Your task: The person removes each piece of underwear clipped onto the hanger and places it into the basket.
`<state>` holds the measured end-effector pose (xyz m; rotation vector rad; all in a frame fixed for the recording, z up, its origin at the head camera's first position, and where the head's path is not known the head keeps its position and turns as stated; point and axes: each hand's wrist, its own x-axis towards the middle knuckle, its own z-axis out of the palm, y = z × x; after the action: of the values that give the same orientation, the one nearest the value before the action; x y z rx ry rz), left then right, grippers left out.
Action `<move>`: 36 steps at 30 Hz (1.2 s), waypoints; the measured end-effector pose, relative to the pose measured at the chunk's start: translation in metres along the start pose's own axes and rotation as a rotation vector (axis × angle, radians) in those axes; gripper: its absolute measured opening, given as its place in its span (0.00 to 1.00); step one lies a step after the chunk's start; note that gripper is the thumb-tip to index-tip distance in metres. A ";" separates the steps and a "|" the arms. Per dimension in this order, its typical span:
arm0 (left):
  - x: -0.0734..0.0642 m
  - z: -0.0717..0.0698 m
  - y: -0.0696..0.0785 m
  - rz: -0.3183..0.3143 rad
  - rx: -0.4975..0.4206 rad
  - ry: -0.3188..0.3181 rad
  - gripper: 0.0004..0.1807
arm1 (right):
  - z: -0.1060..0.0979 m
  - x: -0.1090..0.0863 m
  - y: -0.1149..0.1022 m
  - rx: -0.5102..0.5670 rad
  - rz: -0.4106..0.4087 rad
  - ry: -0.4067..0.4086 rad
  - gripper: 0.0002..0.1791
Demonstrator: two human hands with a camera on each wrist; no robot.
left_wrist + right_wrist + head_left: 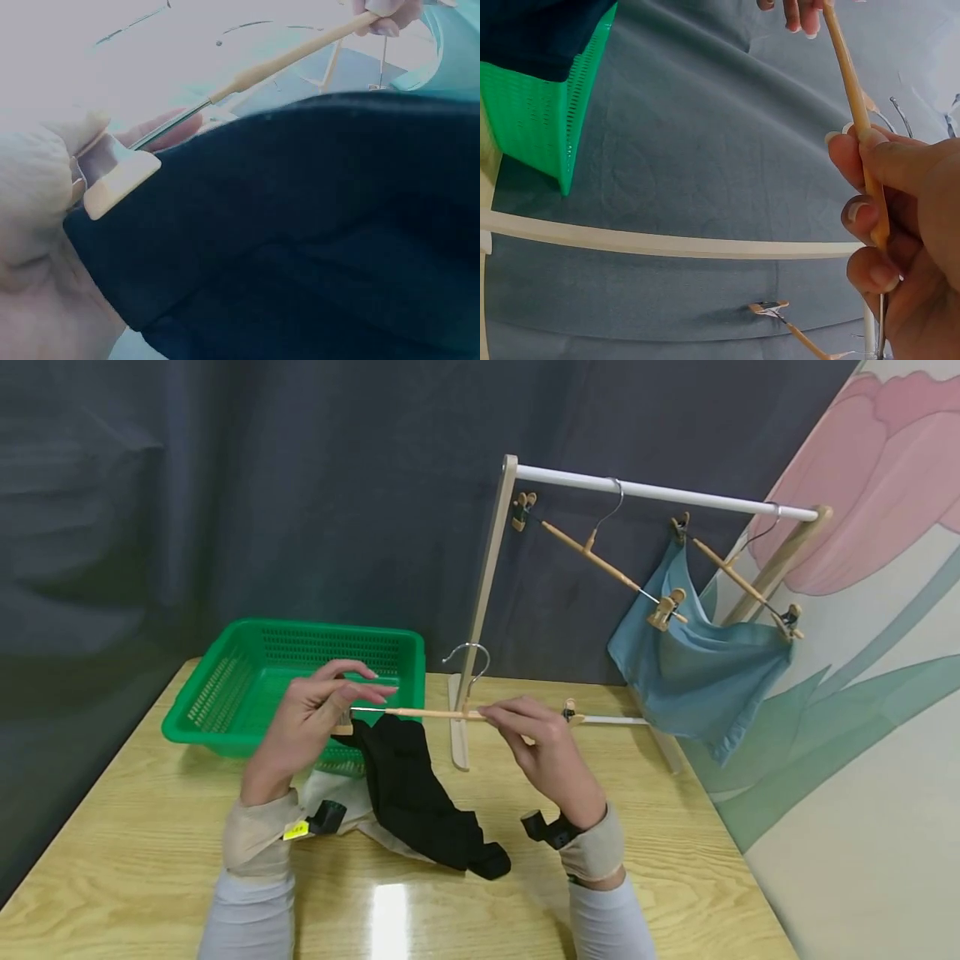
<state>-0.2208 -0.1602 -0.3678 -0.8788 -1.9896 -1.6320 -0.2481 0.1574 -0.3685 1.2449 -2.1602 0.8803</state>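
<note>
My right hand (pixel 536 739) grips the wooden bar of a clip hanger (pixel 427 713), thumb on one side and fingers curled round the other, as the right wrist view shows. The hanger's metal hook (pixel 480 652) stands up. At its left end, my left hand (pixel 300 722) pinches around the wooden clip (pixel 124 184), partly hiding it. That clip bites the corner of a black garment (pixel 416 793), which hangs down towards the table. Under the garment lies white and beige cloth (pixel 337 793). The hanger's right clip (pixel 570 710) shows beyond my right hand.
A green plastic basket (pixel 174 722) stands behind my left hand on the wooden table (pixel 135 852). At the right, a rack with a white rail (pixel 675 493) carries a bare clip hanger (pixel 588 553) and another hanger (pixel 738 575) with a blue cloth (pixel 705 656) clipped on.
</note>
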 end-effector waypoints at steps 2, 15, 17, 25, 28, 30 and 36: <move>-0.001 0.000 0.004 0.011 0.001 0.004 0.18 | 0.001 0.000 -0.001 0.016 -0.008 0.004 0.16; -0.003 -0.007 -0.001 -0.127 0.106 -0.024 0.18 | 0.004 0.000 -0.001 -0.014 -0.016 0.011 0.16; -0.003 -0.007 -0.002 -0.128 0.114 -0.036 0.17 | 0.004 0.000 0.000 -0.017 -0.013 0.013 0.16; -0.002 -0.006 -0.010 -0.145 0.053 -0.033 0.18 | 0.005 0.000 -0.001 -0.019 -0.010 0.011 0.16; -0.001 -0.003 -0.013 -0.123 0.025 -0.006 0.21 | 0.006 0.000 -0.001 -0.028 -0.011 0.001 0.16; -0.001 -0.002 -0.016 -0.122 0.021 -0.006 0.22 | 0.007 0.000 -0.001 -0.042 -0.008 -0.005 0.16; -0.003 -0.006 -0.023 -0.160 0.063 0.002 0.21 | 0.010 0.000 0.001 -0.056 0.013 -0.043 0.16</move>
<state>-0.2351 -0.1691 -0.3848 -0.7099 -2.1458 -1.6431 -0.2498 0.1498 -0.3753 1.2343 -2.2139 0.7993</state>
